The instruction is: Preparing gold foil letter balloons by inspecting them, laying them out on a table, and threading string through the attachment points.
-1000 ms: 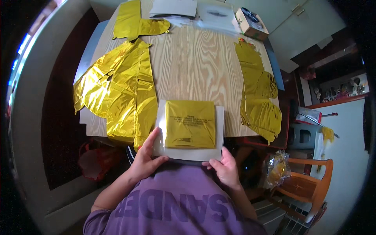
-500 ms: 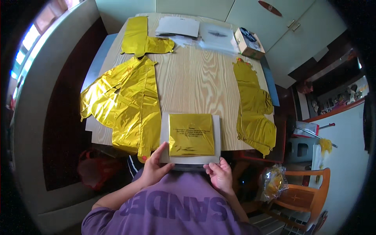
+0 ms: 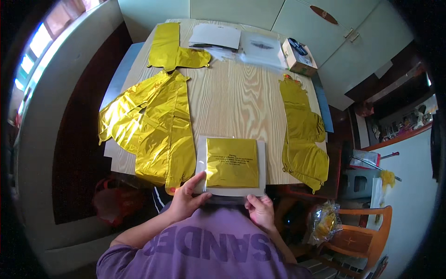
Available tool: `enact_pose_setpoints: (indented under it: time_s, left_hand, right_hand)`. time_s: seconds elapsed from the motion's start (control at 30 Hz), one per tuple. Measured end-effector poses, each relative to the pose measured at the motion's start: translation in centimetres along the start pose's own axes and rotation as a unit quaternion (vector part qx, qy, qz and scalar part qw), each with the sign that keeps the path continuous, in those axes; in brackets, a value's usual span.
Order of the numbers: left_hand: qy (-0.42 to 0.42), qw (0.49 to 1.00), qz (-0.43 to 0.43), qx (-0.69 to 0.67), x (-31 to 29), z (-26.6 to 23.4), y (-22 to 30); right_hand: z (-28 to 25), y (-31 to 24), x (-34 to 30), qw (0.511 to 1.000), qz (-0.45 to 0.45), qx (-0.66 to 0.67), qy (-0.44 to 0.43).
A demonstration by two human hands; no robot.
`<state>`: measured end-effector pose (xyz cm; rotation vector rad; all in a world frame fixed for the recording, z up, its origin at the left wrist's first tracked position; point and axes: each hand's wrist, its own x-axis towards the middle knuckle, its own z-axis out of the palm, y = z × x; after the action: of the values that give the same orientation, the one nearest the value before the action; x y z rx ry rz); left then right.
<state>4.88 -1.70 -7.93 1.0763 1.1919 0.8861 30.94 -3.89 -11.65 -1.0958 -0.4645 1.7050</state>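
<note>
At the table's near edge I hold a clear plastic bag [image 3: 201, 162] containing a pale card [image 3: 262, 162] with a folded gold foil balloon [image 3: 231, 172] in front, small dark print showing on it. My left hand [image 3: 188, 199] grips the bag's lower left side, its thumb along the bottom edge. Thumb and fingers of my right hand [image 3: 260, 209] pinch the lower right corner. A large flat gold foil balloon [image 3: 158, 135] lies left of the bag, its lower end close to my left hand. Another gold foil balloon [image 3: 302, 130] lies along the table's right side.
An L-shaped flat gold foil piece [image 3: 166, 44] lies at the far left of the wooden table [image 3: 227, 102]. White sheets [image 3: 215, 36], clear plastic bags [image 3: 261, 50] and a small box [image 3: 299, 58] stand along the back. A wooden chair [image 3: 371, 232] is at the lower right.
The whole view has shifted slightly, so everything sits a little lower and to the right. Both hands keep their hold on the bag.
</note>
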Motion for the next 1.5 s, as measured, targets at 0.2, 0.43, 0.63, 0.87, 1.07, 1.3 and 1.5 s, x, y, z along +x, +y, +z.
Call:
enact_pose_setpoints:
  time_s: [0.2, 0.43, 0.63, 0.87, 1.07, 1.3, 1.5]
  left_hand:
    - [0.02, 0.991, 0.112, 0.067, 0.2, -0.4, -0.7]
    - [-0.007, 0.991, 0.04, -0.126, 0.2, 0.5, -1.4]
    - [0.006, 0.998, -0.003, -0.069, 0.1, 0.7, 0.0]
    - [0.007, 0.998, 0.057, 0.012, 0.4, 0.3, -1.0]
    - [0.042, 0.987, -0.009, -0.155, 0.6, 0.9, -1.5]
    - [0.021, 0.978, -0.057, -0.199, 0.4, 0.8, -2.1]
    - [-0.025, 0.985, -0.05, -0.163, 0.8, 1.0, -0.5]
  right_hand:
    - [1.6, -0.4, 0.1, 0.998, 0.003, 0.054, -0.029]
    - [0.7, 0.7, 0.4, 0.997, -0.007, 0.068, -0.039]
    - [0.9, 0.3, 0.2, 0.998, -0.045, -0.001, 0.051]
    - [-0.5, 1.8, 0.3, 0.973, 0.036, 0.198, -0.117]
    - [0.8, 2.1, -0.5, 0.962, 0.109, 0.233, -0.096]
    - [3.0, 1.3, -1.0, 0.975, 0.073, 0.199, -0.073]
    - [3.4, 2.0, -0.7, 0.992, 0.035, 0.123, -0.017]
